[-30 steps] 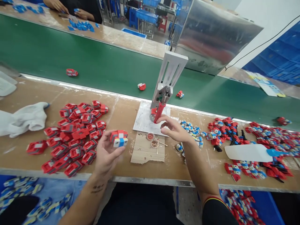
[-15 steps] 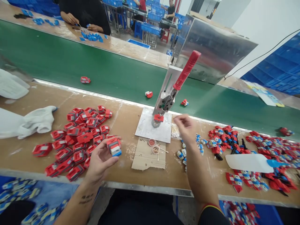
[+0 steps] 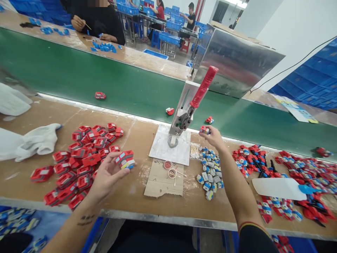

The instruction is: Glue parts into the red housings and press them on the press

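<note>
The right hand (image 3: 214, 137) has its grip pinched on a small red piece (image 3: 204, 129), held in the fingertips just right of the toggle press (image 3: 184, 116) and near the tabletop's far edge, by the green conveyor belt (image 3: 105, 77). The left hand (image 3: 107, 174) is clenched lightly around a red and blue block (image 3: 124, 159), lifted just off the tabletop (image 3: 137, 196) beside the pile of red housings (image 3: 84, 154). Both pieces look like moulded plastic: light, stiff and smooth, likely easy to pinch by their flat sides but prone to slip if squeezed at a corner; any small tabs would probably be the fragile part. The press stands on a white base plate (image 3: 160, 151) with its red handle (image 3: 204, 87) raised, and its seat looks bare, though the detail is small. In front of the plate a piece of cardboard (image 3: 158, 182) carries two small round cups (image 3: 170, 168); the farther one holds something reddish, the nearer seems to have a thin stick resting in it, and their contents cannot be told more exactly. A bundle of cotton swabs (image 3: 195, 150) lies just right of the plate, and a heap of small white and blue parts (image 3: 210, 172) sits below the right wrist. A white glove (image 3: 39, 140) lies at the left.
</note>
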`<state>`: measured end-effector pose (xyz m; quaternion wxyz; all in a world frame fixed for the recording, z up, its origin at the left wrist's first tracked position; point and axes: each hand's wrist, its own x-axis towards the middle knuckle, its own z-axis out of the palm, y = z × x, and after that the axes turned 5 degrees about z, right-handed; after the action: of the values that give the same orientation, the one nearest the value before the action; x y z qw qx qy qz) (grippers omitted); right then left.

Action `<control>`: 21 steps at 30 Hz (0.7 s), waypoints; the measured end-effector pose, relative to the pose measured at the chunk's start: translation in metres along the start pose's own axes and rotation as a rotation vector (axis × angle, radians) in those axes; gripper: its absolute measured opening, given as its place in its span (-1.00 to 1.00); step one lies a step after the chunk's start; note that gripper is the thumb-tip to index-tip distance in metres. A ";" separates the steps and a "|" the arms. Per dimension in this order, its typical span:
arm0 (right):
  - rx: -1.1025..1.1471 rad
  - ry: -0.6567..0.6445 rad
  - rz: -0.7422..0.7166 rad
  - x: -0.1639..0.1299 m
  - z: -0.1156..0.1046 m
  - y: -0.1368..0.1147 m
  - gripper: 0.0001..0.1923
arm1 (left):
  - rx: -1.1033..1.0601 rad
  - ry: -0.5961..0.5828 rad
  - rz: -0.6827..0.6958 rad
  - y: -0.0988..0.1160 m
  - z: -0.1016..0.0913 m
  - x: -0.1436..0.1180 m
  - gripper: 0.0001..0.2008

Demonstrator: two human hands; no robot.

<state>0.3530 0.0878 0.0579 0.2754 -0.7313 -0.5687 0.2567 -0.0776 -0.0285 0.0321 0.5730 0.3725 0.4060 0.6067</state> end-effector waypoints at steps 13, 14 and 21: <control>-0.236 0.324 0.036 0.056 -0.045 -0.040 -0.48 | 0.629 -0.602 0.446 -0.047 0.091 0.136 -0.62; -0.155 0.428 -0.057 0.049 -0.054 -0.051 -0.50 | 0.632 -0.615 0.446 -0.050 0.095 0.139 -0.60; 0.331 0.415 -0.902 -0.003 -0.050 -0.164 -0.48 | 0.688 -0.686 0.488 -0.058 0.106 0.143 -0.64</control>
<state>0.2733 0.1121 0.2079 0.5773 -0.3957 -0.7126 0.0487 0.0326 0.1223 0.0181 0.3604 0.7985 0.2726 0.3977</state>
